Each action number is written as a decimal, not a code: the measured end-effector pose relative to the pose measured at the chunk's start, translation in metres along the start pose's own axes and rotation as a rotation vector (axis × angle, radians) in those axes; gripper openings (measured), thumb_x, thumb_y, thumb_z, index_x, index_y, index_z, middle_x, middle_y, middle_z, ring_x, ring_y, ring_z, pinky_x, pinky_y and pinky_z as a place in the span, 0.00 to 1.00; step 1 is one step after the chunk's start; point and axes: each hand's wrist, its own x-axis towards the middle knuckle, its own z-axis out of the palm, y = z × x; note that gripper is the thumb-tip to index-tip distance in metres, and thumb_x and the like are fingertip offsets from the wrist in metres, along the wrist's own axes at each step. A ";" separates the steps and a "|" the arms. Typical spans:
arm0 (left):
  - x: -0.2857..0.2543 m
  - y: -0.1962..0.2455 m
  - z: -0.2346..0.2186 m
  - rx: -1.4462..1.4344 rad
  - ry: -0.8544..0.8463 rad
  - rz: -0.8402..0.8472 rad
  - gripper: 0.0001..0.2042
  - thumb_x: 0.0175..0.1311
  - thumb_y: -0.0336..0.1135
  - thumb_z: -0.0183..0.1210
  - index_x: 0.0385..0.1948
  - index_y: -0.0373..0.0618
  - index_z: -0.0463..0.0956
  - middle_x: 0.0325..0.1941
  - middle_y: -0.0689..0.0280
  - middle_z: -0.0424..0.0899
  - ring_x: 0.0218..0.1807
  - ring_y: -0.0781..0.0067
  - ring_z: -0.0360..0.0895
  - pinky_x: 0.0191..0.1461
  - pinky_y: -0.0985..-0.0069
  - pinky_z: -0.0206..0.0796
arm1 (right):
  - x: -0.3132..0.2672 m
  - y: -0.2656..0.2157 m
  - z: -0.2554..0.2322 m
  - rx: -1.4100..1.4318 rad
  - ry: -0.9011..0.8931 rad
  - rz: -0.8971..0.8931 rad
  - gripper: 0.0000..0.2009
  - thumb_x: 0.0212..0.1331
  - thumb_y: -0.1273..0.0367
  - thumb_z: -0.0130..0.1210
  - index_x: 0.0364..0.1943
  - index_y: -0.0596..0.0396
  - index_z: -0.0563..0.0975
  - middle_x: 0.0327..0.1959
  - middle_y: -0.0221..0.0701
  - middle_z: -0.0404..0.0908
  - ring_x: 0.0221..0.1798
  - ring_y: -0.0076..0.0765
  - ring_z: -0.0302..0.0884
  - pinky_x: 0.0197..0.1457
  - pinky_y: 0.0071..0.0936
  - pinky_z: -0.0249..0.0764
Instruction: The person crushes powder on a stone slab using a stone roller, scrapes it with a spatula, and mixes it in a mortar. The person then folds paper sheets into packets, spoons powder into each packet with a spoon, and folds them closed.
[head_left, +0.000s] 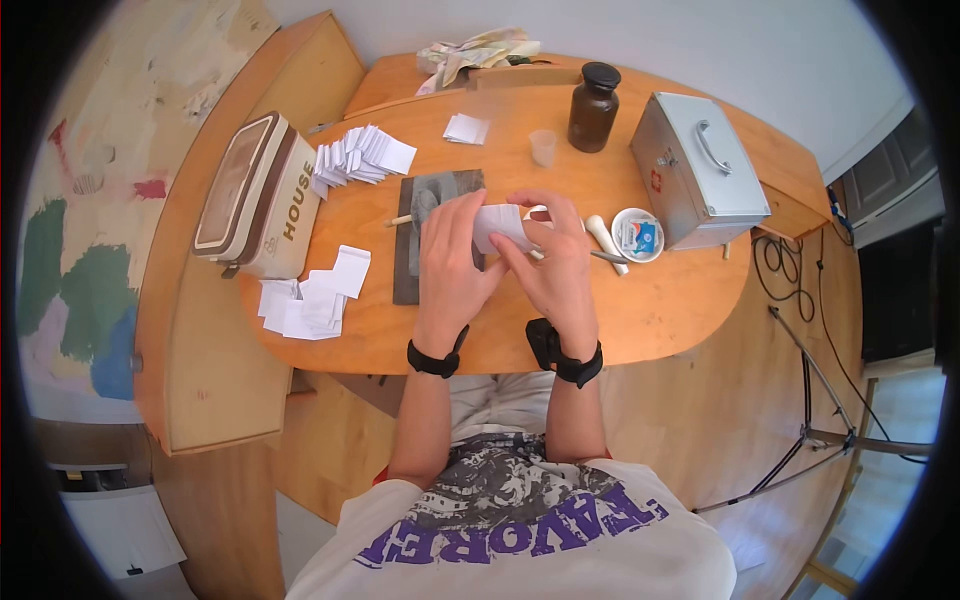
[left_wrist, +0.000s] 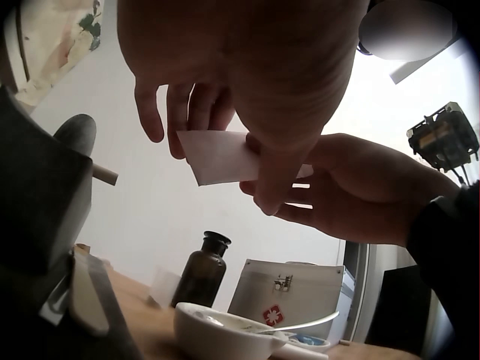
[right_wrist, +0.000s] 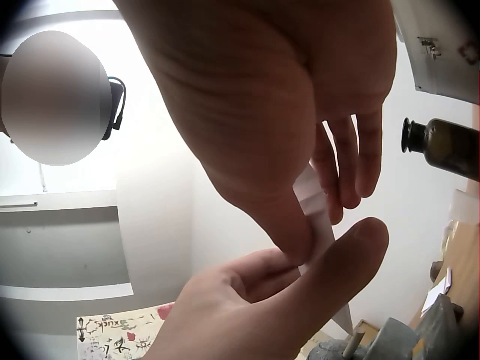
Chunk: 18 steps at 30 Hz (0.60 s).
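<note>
A small white folded paper (head_left: 497,222) is held up between both hands over the table. The left hand (head_left: 452,262) pinches its left side, thumb against fingers. On the other side the right hand (head_left: 556,272) pinches it with thumb and fingers. In the left wrist view the paper (left_wrist: 221,157) shows a flat face with a pointed lower corner; the right wrist view shows the paper (right_wrist: 319,217) nearly edge-on, partly hidden by the thumbs. Beneath the hands lies a dark board (head_left: 405,270) with a grey object (head_left: 432,190) on it.
White paper packets lie in a row (head_left: 365,155), a loose pile (head_left: 315,300) and a small stack (head_left: 466,128). Around them stand a HOUSE box (head_left: 285,205), brown bottle (head_left: 594,108), clear cup (head_left: 543,147), metal case (head_left: 700,165), white bowl (head_left: 655,250) and pestle (head_left: 604,238).
</note>
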 end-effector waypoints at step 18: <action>0.001 -0.002 0.012 -0.170 -0.031 0.006 0.29 0.59 0.19 0.74 0.66 0.39 0.81 0.68 0.53 0.88 0.67 0.44 0.86 0.71 0.57 0.79 | -0.007 -0.010 -0.025 0.021 0.080 -0.115 0.08 0.52 0.76 0.79 0.36 0.58 0.92 0.61 0.36 0.91 0.60 0.51 0.87 0.60 0.46 0.84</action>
